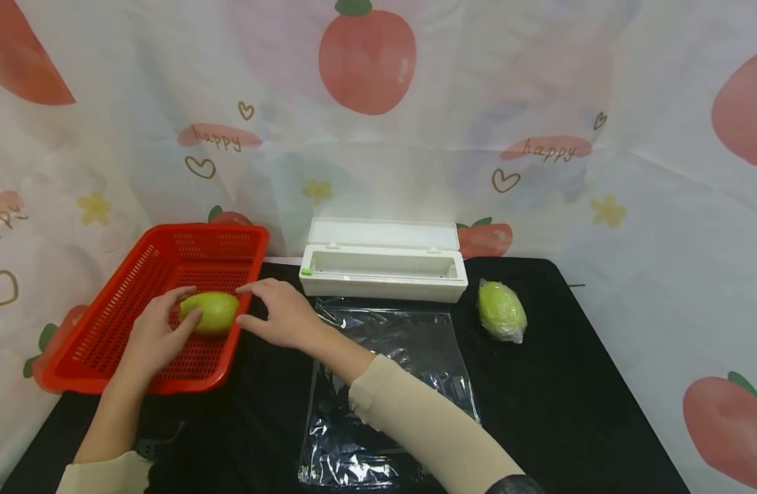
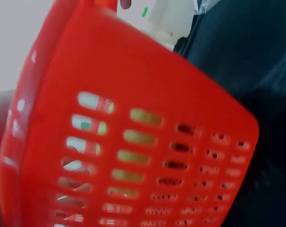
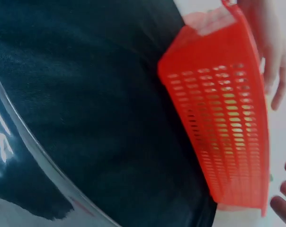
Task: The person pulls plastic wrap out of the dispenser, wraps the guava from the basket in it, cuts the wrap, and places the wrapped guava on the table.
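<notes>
A yellow-green, lemon-shaped fruit (image 1: pixel 213 312) is in the red plastic basket (image 1: pixel 94 353), near its right wall. My left hand (image 1: pixel 158 333) reaches into the basket and pinches the fruit's left end between thumb and fingers. At the fruit's other end, my right hand (image 1: pixel 279 312) extends over the basket's right rim, thumb and fingers spread apart, holding nothing. Both wrist views see the fruit only in part, through the basket's slots. In the right wrist view, the left hand (image 3: pixel 271 47) shows beyond the basket rim and some right fingertips (image 3: pixel 282 203) appear at the edge.
A white lidded box (image 1: pixel 384 281) stands open at the back. Clear plastic film (image 1: pixel 409 343) lies spread in front of it, under the right forearm. To the right sits a film-wrapped green fruit (image 1: pixel 500 310). Black cloth (image 1: pixel 576 412) covers the table; a printed curtain hangs behind.
</notes>
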`<state>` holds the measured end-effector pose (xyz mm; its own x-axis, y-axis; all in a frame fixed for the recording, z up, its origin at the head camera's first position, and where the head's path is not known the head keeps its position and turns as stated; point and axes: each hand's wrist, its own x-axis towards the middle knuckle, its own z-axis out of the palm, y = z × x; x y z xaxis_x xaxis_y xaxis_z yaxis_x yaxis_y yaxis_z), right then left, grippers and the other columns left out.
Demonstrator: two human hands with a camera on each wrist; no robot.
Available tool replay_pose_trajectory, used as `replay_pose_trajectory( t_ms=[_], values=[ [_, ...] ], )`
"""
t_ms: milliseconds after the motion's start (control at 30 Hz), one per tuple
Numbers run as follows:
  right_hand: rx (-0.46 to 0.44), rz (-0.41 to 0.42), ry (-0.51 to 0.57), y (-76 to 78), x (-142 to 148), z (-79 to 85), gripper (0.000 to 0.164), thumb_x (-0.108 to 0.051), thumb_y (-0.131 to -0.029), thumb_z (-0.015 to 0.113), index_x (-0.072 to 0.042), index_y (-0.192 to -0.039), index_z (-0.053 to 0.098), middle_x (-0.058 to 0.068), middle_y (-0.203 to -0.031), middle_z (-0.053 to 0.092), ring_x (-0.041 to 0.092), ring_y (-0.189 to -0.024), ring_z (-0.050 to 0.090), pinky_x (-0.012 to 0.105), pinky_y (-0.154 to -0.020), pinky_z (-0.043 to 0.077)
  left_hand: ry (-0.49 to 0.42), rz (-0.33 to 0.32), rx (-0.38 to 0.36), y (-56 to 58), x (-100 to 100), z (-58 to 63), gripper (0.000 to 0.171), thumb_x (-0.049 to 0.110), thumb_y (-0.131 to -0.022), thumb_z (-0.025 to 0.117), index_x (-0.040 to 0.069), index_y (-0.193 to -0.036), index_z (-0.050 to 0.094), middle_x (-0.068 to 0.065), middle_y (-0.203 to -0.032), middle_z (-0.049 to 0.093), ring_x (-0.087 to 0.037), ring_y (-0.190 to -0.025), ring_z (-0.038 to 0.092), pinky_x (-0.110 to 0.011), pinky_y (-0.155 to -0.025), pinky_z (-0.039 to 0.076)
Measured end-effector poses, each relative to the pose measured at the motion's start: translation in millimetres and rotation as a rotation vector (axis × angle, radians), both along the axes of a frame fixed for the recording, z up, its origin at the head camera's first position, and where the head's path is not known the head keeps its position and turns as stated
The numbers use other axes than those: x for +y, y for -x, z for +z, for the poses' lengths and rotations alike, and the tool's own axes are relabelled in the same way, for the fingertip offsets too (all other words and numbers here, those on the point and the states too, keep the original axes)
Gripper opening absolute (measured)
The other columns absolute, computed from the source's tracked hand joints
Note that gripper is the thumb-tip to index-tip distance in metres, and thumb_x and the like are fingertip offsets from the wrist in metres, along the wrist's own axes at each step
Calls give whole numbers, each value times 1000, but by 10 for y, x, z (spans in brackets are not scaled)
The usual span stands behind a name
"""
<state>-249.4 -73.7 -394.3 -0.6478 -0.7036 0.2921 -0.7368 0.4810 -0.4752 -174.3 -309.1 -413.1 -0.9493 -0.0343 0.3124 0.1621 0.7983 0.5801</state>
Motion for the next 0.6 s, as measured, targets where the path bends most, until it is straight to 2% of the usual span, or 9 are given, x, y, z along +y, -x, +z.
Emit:
replay_pose_trajectory(
  t_ms=[100,233,500,600],
  values=[
    [113,-15,-48,-52,-80,-34,44,-40,-96,64,-19,-135,62,-2,-134,60,14,-124,54,26,-105,44,0,-7,-25,24,-71,-29,48,24,-102,58,-2,-141,47,-33,-130,50,-49,-109,53,-68,-83,44],
    [185,-27,-75,-82,-163,-71,44,-41,-94,66,-20,-133,63,-2,-131,59,13,-120,53,22,-99,47,0,-1,-49,59,-129,-52,51,27,-103,56,-2,-143,45,-34,-133,47,-53,-112,52,-70,-85,43],
    [215,-42,-144,-104,-300,-126,39,-37,-95,64,-22,-132,64,-2,-132,59,12,-119,53,20,-100,44,-5,1,-69,109,-188,-107,49,25,-103,54,-1,-144,45,-35,-135,47,-52,-115,49,-71,-87,41],
    [225,-56,-180,-102,-375,-130,38,-33,-95,63,-22,-132,65,0,-136,59,16,-129,51,25,-110,38,6,-16,-89,138,-214,-135,49,23,-103,54,-2,-144,44,-35,-138,45,-53,-122,44,-72,-92,38]
  ],
)
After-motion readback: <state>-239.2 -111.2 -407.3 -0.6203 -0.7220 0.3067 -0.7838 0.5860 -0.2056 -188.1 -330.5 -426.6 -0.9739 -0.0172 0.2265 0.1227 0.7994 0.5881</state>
